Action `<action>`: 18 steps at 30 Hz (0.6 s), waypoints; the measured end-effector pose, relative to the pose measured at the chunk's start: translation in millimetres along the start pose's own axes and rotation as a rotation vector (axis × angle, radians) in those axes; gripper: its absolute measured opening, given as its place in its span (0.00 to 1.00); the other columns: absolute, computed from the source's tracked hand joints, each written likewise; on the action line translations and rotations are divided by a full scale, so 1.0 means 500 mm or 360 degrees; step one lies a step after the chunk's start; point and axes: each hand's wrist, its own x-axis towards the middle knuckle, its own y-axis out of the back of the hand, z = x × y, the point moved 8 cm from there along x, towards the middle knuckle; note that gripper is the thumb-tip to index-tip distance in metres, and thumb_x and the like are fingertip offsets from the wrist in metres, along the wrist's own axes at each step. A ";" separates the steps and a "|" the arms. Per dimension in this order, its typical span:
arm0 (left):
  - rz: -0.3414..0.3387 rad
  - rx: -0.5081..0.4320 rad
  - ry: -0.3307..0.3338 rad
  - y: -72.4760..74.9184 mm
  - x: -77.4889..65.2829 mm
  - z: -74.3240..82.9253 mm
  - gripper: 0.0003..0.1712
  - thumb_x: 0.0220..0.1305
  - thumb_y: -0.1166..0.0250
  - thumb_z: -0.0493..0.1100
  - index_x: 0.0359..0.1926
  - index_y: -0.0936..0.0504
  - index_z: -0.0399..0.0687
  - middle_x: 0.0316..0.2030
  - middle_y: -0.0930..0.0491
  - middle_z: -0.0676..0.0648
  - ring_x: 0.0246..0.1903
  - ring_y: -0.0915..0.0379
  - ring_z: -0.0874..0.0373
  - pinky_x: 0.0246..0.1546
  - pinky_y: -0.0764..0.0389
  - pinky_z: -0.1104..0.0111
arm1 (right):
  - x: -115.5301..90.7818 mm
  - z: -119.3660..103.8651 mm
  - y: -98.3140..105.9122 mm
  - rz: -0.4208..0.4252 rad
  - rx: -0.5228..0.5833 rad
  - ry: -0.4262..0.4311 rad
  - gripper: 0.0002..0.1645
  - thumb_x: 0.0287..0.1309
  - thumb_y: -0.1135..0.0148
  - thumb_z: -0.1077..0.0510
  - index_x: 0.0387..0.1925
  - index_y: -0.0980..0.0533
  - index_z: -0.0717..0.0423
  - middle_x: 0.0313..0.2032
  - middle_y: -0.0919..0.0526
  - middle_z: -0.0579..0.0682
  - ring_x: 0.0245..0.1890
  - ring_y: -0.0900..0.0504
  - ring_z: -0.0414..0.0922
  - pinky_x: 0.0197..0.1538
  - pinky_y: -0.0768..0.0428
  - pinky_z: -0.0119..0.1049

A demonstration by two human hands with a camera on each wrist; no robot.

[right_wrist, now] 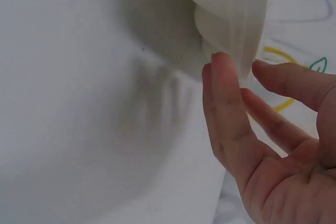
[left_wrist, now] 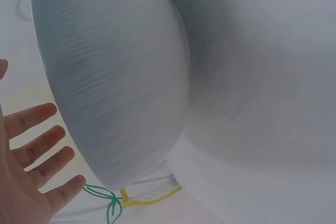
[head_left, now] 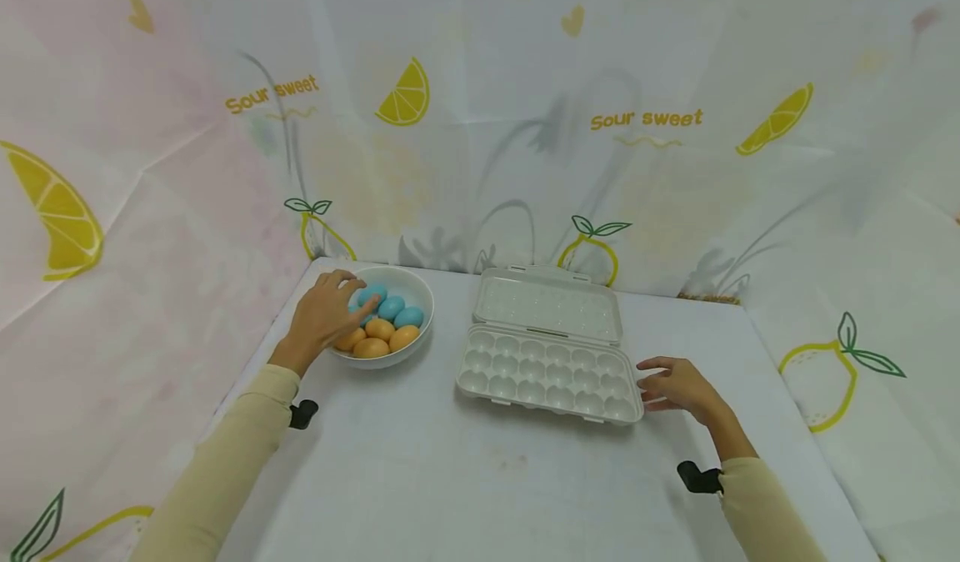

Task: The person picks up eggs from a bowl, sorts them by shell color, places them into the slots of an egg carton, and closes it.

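On the left of the table a white bowl (head_left: 426,303) holds several blue eggs (head_left: 391,308) and several orange eggs (head_left: 371,348). My left hand (head_left: 321,313) hovers over the bowl's left side, fingers spread and gripping nothing. In the left wrist view, that hand (left_wrist: 31,169) shows beyond the rim of the bowl (left_wrist: 121,87). A pale egg carton (head_left: 480,393) lies with its lid (head_left: 551,305) folded back and its rows of bare cups facing up. Beside the carton's right end is my right hand (head_left: 678,388), its fingers loosely bent. From the right wrist view, I cannot tell whether its fingertips touch the carton (right_wrist: 226,3).
Everything stands on a white-covered table (head_left: 420,479). A printed backdrop (head_left: 480,170) with lemon drawings rises right behind the bowl and carton, and at both sides. Small black devices (head_left: 303,414) sit at both wrists.
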 end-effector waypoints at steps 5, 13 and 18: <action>-0.0064 0.0028 0.0033 -0.011 -0.003 -0.001 0.34 0.68 0.46 0.64 0.56 0.21 0.39 0.58 0.30 0.35 0.58 0.37 0.37 0.48 0.26 0.43 | 0.006 0.024 -0.011 -0.0038 0.0189 -0.0022 0.32 0.63 0.39 0.62 0.64 0.36 0.72 0.45 0.18 0.59 0.41 0.16 0.50 0.41 0.16 0.42; -0.0150 -0.0003 0.0054 -0.021 0.001 0.004 0.35 0.69 0.49 0.65 0.57 0.21 0.39 0.59 0.31 0.36 0.59 0.38 0.38 0.48 0.26 0.43 | 0.012 0.048 -0.020 -0.0039 0.0311 -0.0093 0.36 0.62 0.38 0.63 0.68 0.39 0.69 0.43 0.17 0.56 0.40 0.16 0.48 0.41 0.16 0.41; -0.0207 -0.0042 0.0048 -0.032 0.007 0.009 0.32 0.71 0.49 0.63 0.55 0.20 0.40 0.56 0.28 0.38 0.57 0.37 0.41 0.46 0.24 0.44 | 0.008 0.056 -0.023 -0.0057 0.0366 -0.0097 0.39 0.62 0.38 0.64 0.71 0.43 0.68 0.47 0.18 0.58 0.43 0.16 0.48 0.43 0.16 0.44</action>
